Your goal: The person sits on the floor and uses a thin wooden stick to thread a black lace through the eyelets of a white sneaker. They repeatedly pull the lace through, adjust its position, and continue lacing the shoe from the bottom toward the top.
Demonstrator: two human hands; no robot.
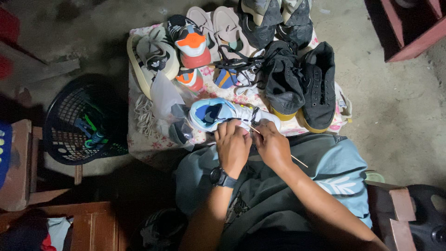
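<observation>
A: Item one, the grips. We log the left hand (pixel 232 145), black wristwatch (pixel 222 178) at its wrist, closed on the heel end of a white and light-blue sneaker (pixel 222 113). The right hand (pixel 274 146) pinches a thin pale stick (pixel 278 147) at the lacing.

B: Location: we place the sneaker on the near edge of the floral-cloth surface (pixel 139 139). Behind it, a black canvas shoe pair (pixel 302 83); left, a clear plastic bag (pixel 167 100) and a dark plastic basket (pixel 81 121).
</observation>
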